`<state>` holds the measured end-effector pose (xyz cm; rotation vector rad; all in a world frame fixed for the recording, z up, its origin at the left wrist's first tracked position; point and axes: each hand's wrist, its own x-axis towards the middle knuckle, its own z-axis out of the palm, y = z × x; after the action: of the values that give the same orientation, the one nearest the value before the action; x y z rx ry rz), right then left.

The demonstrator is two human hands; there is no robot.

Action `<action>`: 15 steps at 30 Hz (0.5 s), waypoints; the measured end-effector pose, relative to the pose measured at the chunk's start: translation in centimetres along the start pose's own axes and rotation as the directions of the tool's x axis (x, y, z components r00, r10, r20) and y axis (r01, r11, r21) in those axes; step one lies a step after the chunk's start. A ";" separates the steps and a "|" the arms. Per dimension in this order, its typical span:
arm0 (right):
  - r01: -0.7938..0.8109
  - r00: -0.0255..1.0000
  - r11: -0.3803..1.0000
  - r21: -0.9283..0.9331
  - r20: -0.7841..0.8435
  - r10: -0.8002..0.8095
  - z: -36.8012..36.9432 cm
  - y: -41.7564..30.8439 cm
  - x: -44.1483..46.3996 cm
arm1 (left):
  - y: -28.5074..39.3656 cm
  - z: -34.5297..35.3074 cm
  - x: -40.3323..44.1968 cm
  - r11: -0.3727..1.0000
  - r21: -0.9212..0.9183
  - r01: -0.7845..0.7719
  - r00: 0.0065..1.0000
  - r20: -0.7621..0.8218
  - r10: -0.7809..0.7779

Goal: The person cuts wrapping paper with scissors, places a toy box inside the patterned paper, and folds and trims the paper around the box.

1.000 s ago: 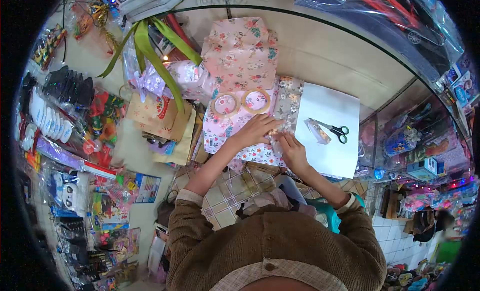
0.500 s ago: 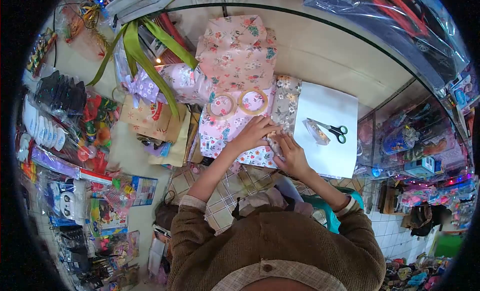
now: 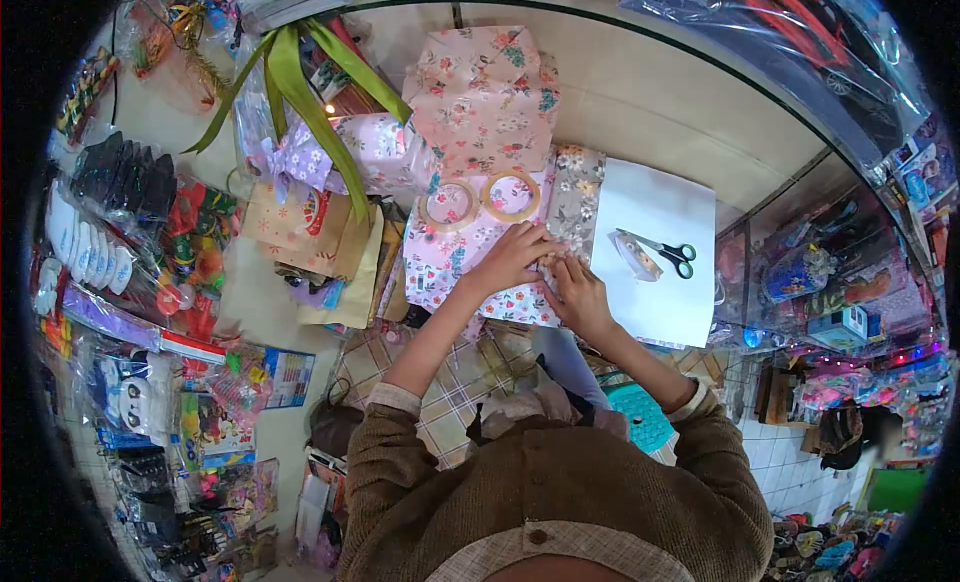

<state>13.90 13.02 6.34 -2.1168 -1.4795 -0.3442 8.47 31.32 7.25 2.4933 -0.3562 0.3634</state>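
A sheet of grey floral wrapping paper (image 3: 577,207) lies with its white back (image 3: 655,207) facing up on the right and its left strip folded over. My left hand (image 3: 513,262) reaches across pink floral paper (image 3: 432,267), its fingertips closed at the grey paper's folded edge. Close beside it, my right hand (image 3: 582,297) pinches the same edge with bent fingers. The exact grip is partly hidden under the fingers. On the white side rest scissors (image 3: 677,259) with black and green handles and a small clear piece (image 3: 637,259), perhaps a tape dispenser.
Two tape rolls, a left one (image 3: 447,207) and a right one (image 3: 511,197), lie beyond my left hand. Further back are peach floral paper (image 3: 485,97), a wrapped package (image 3: 375,152) and green ribbon (image 3: 295,92). Paper bags (image 3: 295,232) lie left. A glass edge (image 3: 600,12) curves behind.
My right hand's fingers have bent more and drawn in along the folded edge. My left hand stays nearly in place. The whole view has shifted slightly.
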 end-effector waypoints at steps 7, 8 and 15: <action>0.016 0.994 1.000 0.015 0.105 -0.017 -1.1 -0.6 0.6 | 0.0 0.3 -0.2 0.995 0.001 -0.095 0.989 -0.112 0.095; 0.021 0.995 1.000 0.012 0.102 -0.022 -1.0 -0.5 0.7 | 0.0 0.3 -0.2 0.997 -0.004 -0.082 0.991 -0.102 0.081; 0.001 0.980 1.000 0.009 0.201 -0.002 -1.8 0.0 1.2 | 0.1 0.1 -0.1 0.997 -0.066 -0.038 0.997 -0.065 0.034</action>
<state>14.49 12.93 8.39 -2.1964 -1.5908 -0.1260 8.41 31.20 7.17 2.4062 -0.3815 0.4368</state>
